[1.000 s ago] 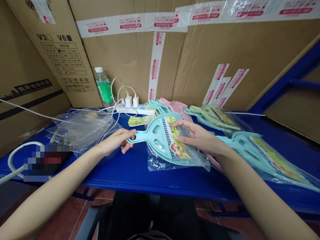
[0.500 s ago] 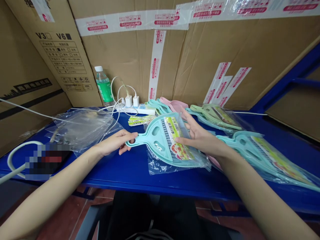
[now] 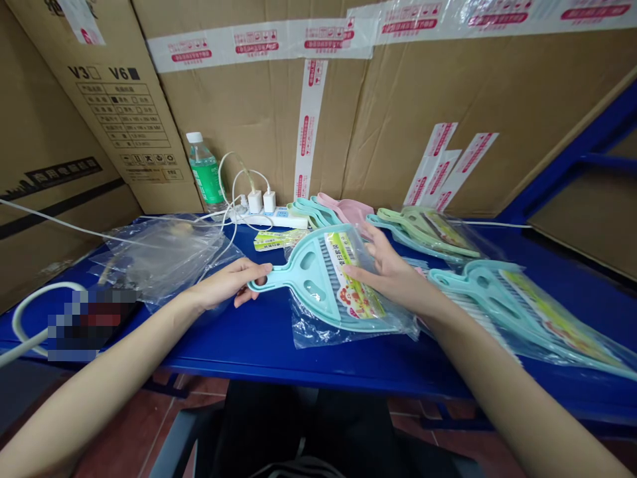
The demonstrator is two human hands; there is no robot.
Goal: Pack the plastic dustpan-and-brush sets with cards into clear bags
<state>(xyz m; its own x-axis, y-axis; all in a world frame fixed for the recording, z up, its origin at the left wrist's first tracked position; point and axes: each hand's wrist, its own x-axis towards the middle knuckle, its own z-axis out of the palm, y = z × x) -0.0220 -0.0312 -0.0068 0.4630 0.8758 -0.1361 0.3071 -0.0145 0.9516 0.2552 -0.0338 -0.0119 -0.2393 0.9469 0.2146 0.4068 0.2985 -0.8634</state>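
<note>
A light-blue dustpan with a brush nested in it is tilted above the table, partly inside a clear plastic bag. My left hand is closed round the end of its handle, thumb on top. My right hand grips the wide end from the right, its thumb over the printed label card and its fingers at the far edge. Beside my right forearm lies another bagged light-blue dustpan set. Part of a brush with pale bristles shows behind that forearm.
Behind are green and blue bagged dustpans, a pink dustpan, a power strip and a bottle. Clear bags and a blurred-out dark object lie left. Cardboard walls enclose the blue table.
The fingers of my right hand have drawn in against the dustpan's far edge. My left hand keeps its hold on the handle. The view has shifted slightly.
</note>
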